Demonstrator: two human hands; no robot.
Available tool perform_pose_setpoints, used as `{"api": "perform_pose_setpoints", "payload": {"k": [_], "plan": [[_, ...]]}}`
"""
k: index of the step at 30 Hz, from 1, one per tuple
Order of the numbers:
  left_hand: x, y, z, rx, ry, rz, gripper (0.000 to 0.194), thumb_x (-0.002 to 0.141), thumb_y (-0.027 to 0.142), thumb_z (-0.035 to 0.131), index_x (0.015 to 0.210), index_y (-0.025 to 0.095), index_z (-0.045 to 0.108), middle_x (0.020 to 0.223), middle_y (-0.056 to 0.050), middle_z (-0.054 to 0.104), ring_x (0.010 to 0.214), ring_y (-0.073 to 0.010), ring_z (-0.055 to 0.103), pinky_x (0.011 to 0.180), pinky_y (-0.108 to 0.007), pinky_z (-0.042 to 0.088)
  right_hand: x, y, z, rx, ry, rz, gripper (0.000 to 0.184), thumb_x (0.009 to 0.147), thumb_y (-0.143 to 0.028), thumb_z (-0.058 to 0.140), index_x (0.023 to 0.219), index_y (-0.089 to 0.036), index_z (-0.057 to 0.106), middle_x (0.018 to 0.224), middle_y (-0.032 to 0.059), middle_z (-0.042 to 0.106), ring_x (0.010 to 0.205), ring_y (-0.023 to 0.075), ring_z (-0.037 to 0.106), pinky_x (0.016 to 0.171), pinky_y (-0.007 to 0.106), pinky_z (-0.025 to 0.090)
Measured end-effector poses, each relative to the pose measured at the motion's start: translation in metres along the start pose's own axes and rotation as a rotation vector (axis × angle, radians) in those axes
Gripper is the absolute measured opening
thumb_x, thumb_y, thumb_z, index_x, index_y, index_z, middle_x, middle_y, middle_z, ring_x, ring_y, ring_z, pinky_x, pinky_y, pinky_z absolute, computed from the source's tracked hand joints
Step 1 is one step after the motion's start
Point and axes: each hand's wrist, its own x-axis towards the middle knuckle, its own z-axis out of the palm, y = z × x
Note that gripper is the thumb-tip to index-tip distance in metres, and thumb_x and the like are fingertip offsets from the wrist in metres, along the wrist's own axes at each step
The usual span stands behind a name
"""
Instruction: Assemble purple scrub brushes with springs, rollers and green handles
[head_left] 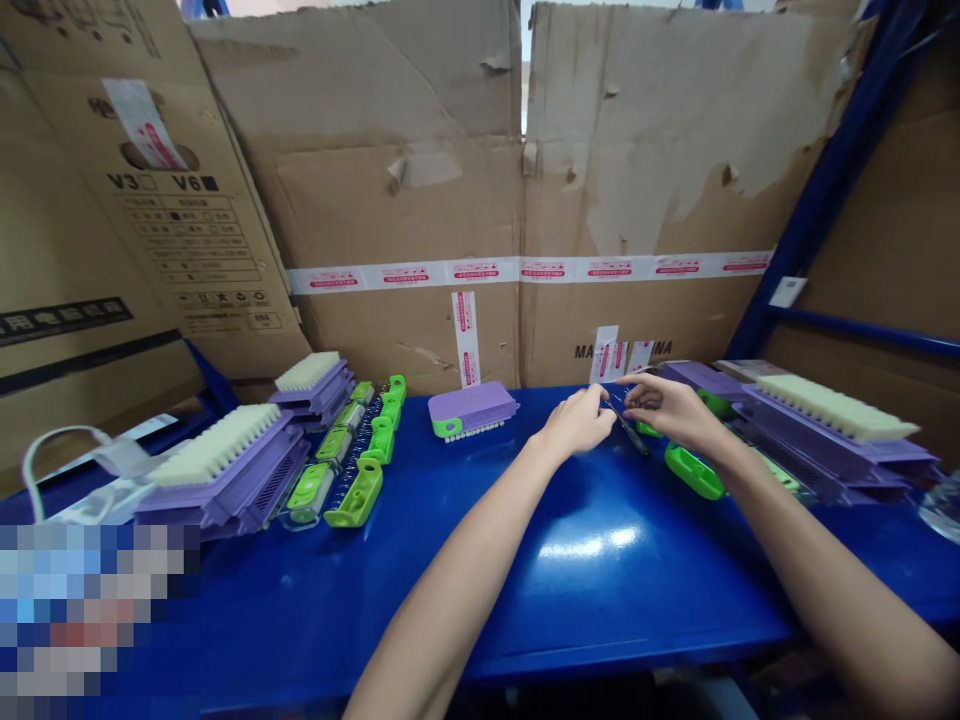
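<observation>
My left hand [579,420] is closed, with its fingertips at the upper end of a thin dark tool [631,434] that slants down to the right. Close beside it, my right hand [671,408] has its fingers curled in a pinch; what they hold is too small to make out. Under and beside my right hand lie green plastic pieces [694,472]. To the left of both hands rests a purple brush head [472,408] with a green end and pale bristle tufts underneath.
At left stand stacked purple parts with cream bristles [217,445], a row of green clips [360,495] and clear-cased green pieces [309,492]. More purple bristled parts [832,420] are stacked at right. Cardboard [405,220] walls the back of the blue table [480,600].
</observation>
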Motion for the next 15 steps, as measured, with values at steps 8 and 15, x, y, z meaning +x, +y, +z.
{"api": "perform_pose_setpoints", "payload": {"k": [8,15], "plan": [[0.0022,0.0044,-0.0012,-0.156,0.057,-0.029,0.046,0.077,0.041,0.061,0.115,0.022,0.044,0.085,-0.003,0.066,0.079,-0.0198,0.064,0.072,-0.030,0.048,0.0015,0.0047,0.0011,-0.129,0.047,-0.057,0.042,0.066,-0.028,0.062,0.108,-0.020,0.061,0.074,0.0019,0.064,0.069,0.0183,0.064,0.070,0.032,0.053],[0.0051,0.0099,-0.0045,-0.335,0.060,-0.140,0.027,0.088,0.038,0.048,0.088,0.016,0.061,0.072,-0.004,0.064,0.058,-0.0119,0.059,0.063,-0.025,0.048,0.0019,0.0044,-0.0009,-0.211,0.125,-0.073,0.047,0.068,-0.030,0.063,0.114,-0.020,0.058,0.077,0.0028,0.065,0.071,0.0194,0.063,0.073,0.033,0.052]]}}
